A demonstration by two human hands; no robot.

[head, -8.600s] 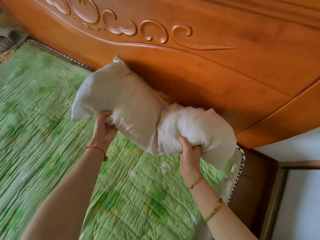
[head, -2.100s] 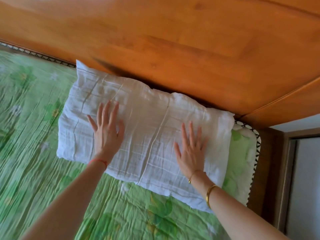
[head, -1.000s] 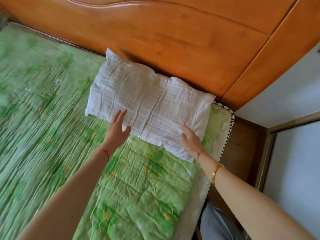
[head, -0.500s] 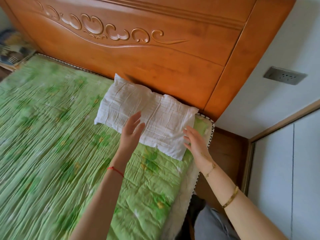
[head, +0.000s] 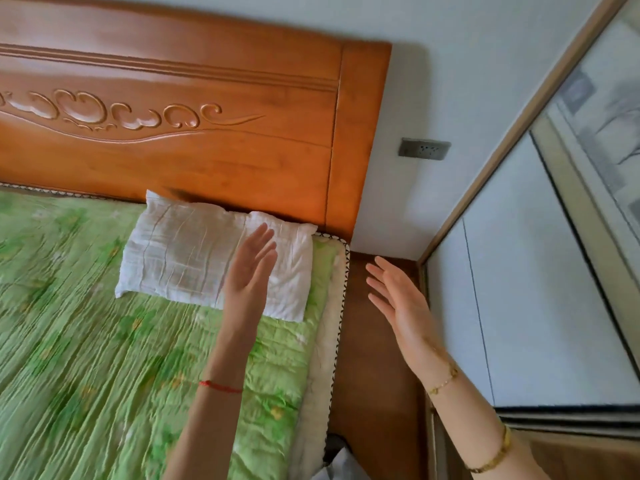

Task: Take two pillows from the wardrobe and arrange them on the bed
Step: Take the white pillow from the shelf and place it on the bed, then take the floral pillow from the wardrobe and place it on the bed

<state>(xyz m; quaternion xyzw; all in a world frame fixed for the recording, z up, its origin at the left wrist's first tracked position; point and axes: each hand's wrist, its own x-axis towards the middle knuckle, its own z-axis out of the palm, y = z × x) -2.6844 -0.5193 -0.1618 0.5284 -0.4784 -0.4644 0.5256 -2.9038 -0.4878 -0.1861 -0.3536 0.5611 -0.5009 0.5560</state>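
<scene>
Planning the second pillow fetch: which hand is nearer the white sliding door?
Probably right: the right hand hangs open beside the sliding door; the left hand is over the pillow.

Pillow [head: 194, 251] on bed [head: 86, 341], at headboard [head: 207, 150] end.
Pillow lies against the headboard, near the bed's right edge; wall socket [head: 424, 148] right of headboard; door [head: 519, 306] further right.
</scene>
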